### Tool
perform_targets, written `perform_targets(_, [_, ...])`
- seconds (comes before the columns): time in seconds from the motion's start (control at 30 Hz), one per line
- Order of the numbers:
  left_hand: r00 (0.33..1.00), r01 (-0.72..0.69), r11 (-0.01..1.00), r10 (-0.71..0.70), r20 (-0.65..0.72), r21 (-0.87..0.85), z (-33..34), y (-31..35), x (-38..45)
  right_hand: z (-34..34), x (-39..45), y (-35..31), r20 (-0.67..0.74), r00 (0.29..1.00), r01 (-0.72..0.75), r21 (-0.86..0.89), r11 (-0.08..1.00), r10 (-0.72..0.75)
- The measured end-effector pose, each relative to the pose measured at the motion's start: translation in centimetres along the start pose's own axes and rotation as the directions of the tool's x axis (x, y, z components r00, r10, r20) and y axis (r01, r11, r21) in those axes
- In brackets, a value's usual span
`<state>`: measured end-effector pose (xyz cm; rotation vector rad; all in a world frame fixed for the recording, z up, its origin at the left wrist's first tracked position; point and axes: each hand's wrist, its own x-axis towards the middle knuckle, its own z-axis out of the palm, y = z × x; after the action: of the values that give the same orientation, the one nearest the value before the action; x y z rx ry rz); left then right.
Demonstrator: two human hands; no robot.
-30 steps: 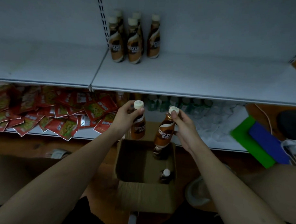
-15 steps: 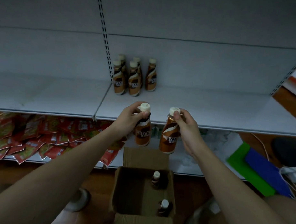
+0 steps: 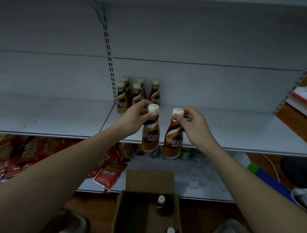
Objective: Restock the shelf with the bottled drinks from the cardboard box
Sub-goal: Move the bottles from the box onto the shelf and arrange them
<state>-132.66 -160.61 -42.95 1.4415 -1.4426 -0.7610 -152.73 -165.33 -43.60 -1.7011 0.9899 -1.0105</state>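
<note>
My left hand (image 3: 134, 116) grips a brown coffee bottle (image 3: 150, 136) by its neck, just under the cream cap. A second brown bottle (image 3: 173, 143) hangs from my right hand (image 3: 195, 125), held the same way. Both bottles are upright in front of the white shelf's front edge (image 3: 235, 147). Several matching bottles (image 3: 136, 94) stand at the back of that shelf beside the slotted upright. The open cardboard box (image 3: 148, 182) sits on the floor below, with two bottles (image 3: 161, 204) inside.
Red snack packets (image 3: 24, 153) cover the lower shelf on the left. Clear plastic cups (image 3: 201, 175) lie on the lower shelf to the right. Green and blue flat items (image 3: 262, 174), a white cable and a dark stool are at the right.
Both hands have lifted the two bottles from above the box up to the height of the middle shelf. The view has tilted upward.
</note>
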Motion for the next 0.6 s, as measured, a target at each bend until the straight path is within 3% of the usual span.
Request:
perform_targets(0.23, [0.997,-0.002,0.997,0.008,-0.073,0.083,0.2,-0.7,1.4,0.2,1.3,0.2,-0.014,0.999,0.041,-0.101,0.994,-0.043])
perform_targets(0.4, [0.993,-0.002,0.972,0.029,-0.111,0.235,-0.1,-0.6,3.8,-0.1,3.8,0.4,-0.089,0.995,0.025,-0.115,0.993,-0.035])
perform_targets(0.6, [0.990,0.007,0.959,0.033,-0.138,0.282,-0.3,-0.3,6.9,-0.4,7.6,0.8,-0.153,0.985,0.033,-0.253,0.967,-0.074])
